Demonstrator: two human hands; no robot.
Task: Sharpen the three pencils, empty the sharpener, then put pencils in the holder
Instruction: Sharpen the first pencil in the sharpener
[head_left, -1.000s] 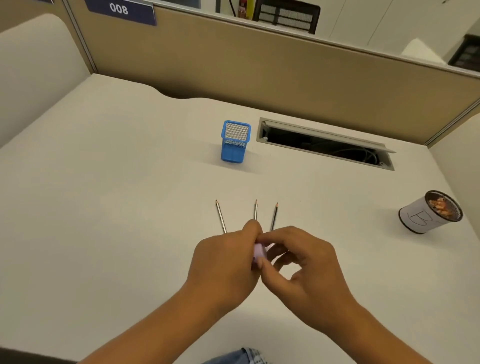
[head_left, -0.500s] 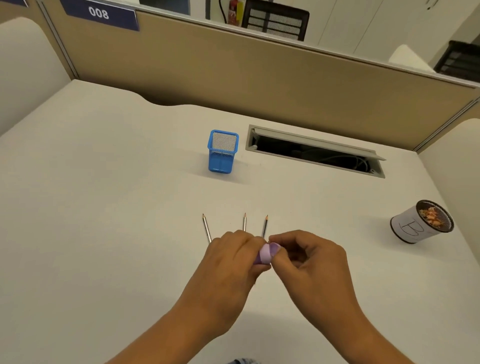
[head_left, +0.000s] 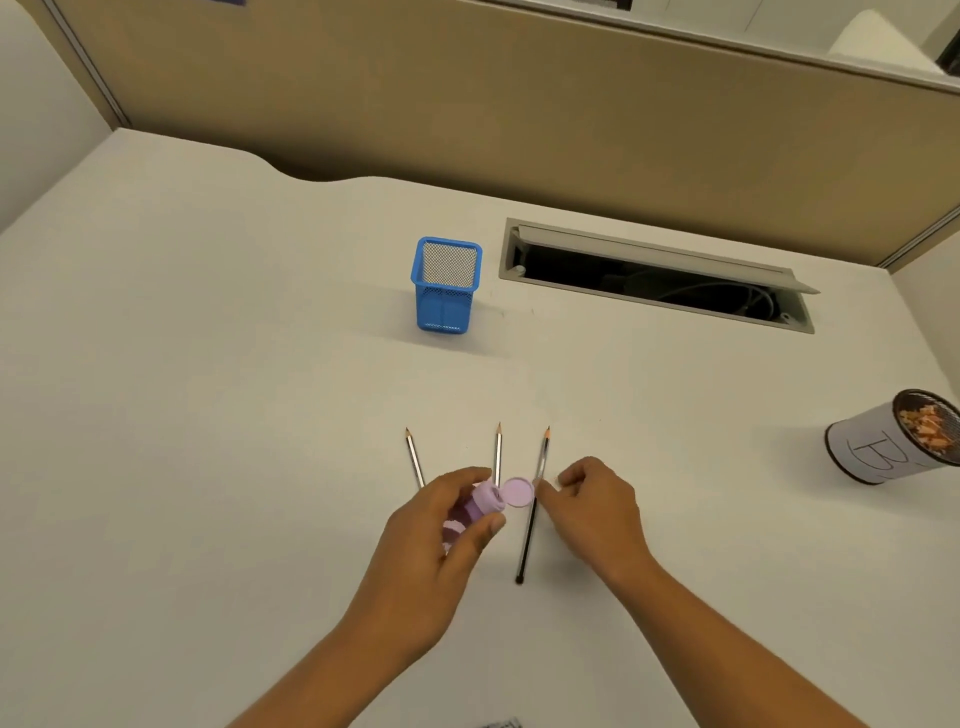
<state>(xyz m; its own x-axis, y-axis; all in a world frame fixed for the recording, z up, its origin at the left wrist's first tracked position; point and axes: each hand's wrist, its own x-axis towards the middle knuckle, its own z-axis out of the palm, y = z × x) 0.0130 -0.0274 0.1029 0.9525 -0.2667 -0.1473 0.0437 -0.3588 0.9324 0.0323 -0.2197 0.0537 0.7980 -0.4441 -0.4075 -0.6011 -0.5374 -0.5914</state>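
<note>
My left hand (head_left: 441, 540) is closed around a purple pencil sharpener (head_left: 475, 512), tilted with its mouth toward the right. Its round lid (head_left: 518, 492) stands swung open beside the mouth. The fingertips of my right hand (head_left: 592, 506) pinch the lid's right edge. Three sharpened pencils lie on the desk with tips pointing away: the left pencil (head_left: 413, 457), the middle pencil (head_left: 498, 452) and the right pencil (head_left: 535, 509); my hands hide the near ends of the first two. A blue mesh holder (head_left: 445, 285) stands upright and empty farther back.
A white paper-wrapped cup (head_left: 883, 447) holding pencil shavings sits at the right edge. An open cable slot (head_left: 654, 275) is cut into the white desk (head_left: 208, 415) behind the holder. A tan partition (head_left: 467, 104) walls off the back.
The sharpener's lid has come open, and my right hand has drawn a little to the right, away from my left hand. The camera has tilted downward.
</note>
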